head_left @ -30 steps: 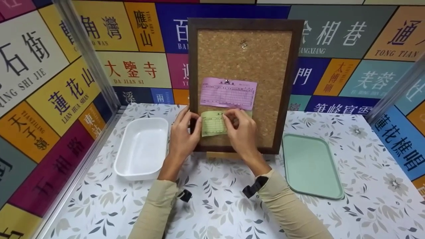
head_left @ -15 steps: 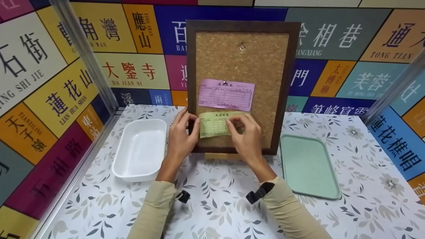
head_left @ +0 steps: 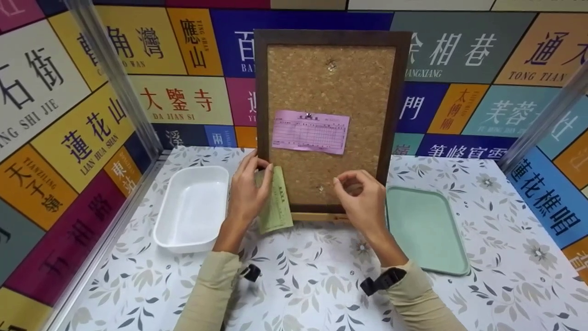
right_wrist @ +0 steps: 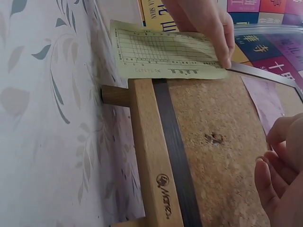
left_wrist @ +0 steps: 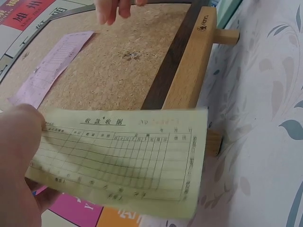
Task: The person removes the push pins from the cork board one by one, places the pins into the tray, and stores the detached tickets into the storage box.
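My left hand [head_left: 250, 184] holds a green-yellow receipt slip [head_left: 277, 200] by one end at the board's lower left. The slip hangs down past the frame's bottom edge; in the left wrist view a small hole shows near its printed heading. My right hand [head_left: 363, 197] is at the board's lower right, thumb and forefinger tips brought together. I cannot tell whether a small thing sits between those tips. On the cork board [head_left: 298, 174], a pink receipt slip [head_left: 310, 132] is fixed by a small shiny pin [head_left: 308, 115]. A worn mark [right_wrist: 214, 138] shows low on the cork.
The dark-framed board stands on a wooden easel [left_wrist: 191, 71]. A white plastic tub [head_left: 190, 209] is left of it and a flat green tray [head_left: 427, 230] right. A flower-patterned cover lies on the table [head_left: 312, 285]; printed walls [head_left: 183, 96] stand behind and beside.
The green-yellow slip has come away from under the pink one, swinging down and left in the left hand. The right hand has moved off it, right and down, uncovering the cork's lower mark.
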Motion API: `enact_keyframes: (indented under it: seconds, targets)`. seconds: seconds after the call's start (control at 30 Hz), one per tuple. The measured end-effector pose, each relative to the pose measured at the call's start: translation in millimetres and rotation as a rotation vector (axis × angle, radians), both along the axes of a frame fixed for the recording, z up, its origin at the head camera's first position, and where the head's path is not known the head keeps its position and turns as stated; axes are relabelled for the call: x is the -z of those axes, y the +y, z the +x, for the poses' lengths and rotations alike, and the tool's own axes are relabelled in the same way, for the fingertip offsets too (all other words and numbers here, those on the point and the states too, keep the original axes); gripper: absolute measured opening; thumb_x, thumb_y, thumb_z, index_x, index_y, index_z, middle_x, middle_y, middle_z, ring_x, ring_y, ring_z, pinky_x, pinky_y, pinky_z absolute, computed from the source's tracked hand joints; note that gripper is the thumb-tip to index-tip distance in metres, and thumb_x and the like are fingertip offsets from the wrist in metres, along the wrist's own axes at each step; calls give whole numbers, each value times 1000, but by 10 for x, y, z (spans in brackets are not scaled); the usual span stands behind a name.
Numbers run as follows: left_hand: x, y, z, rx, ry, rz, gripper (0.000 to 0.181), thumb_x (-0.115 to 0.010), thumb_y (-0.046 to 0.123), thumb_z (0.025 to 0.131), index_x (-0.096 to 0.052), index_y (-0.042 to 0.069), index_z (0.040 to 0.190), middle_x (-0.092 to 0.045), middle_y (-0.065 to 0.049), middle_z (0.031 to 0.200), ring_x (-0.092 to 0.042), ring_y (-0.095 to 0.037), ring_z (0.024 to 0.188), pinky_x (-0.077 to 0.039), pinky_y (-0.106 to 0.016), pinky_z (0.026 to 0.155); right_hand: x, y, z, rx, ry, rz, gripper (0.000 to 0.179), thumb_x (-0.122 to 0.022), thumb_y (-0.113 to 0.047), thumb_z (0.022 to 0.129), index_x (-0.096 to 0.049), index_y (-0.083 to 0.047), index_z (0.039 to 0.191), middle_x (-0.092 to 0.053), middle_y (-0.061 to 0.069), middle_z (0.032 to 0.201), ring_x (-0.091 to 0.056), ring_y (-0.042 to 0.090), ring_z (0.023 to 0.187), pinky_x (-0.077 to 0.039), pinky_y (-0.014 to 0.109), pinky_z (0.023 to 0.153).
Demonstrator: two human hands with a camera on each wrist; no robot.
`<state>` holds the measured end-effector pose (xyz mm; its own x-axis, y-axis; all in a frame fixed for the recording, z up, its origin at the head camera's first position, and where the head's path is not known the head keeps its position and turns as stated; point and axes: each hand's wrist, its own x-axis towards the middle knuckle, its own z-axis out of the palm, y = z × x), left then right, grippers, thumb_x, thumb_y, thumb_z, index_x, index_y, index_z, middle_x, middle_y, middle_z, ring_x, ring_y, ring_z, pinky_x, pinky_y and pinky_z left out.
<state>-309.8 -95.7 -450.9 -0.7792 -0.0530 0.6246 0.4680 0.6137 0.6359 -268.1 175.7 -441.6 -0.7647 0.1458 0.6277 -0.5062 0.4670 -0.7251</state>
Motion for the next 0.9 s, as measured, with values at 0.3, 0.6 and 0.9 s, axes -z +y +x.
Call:
enact_keyframes:
  seconds: [0.3, 0.6, 0.9]
  targets:
    - [-34, -72, -21, 23, -3, -10, 21, -61, 24, 112, -68, 5, 114, -61, -19, 154, -55, -31, 150, -41, -46, 128, -297, 176, 275, 30, -13, -15, 5, -82, 1, 92, -77, 1, 95, -74, 12, 86, -67, 17, 72, -51, 13, 63]
    - [-115, -210, -7, 32, 26, 50, 17, -60, 18, 112, -66, 2, 113, -66, -17, 148, -59, -32, 145, -43, -45, 126, -445, 366, 319, 47, -29, -31, 6, -81, -1, 93, -77, 1, 97, -75, 16, 84, -66, 14, 72, -51, 13, 62]
    - [-164, -246, -5, 13, 13, 75, 19, -56, 16, 113, -62, -1, 118, -69, -18, 135, -64, -33, 134, -49, -43, 119, -397, 604, 288, 83, -30, -52, 6, -82, 3, 89, -77, 3, 94, -77, 15, 92, -67, 4, 75, -52, 13, 63]
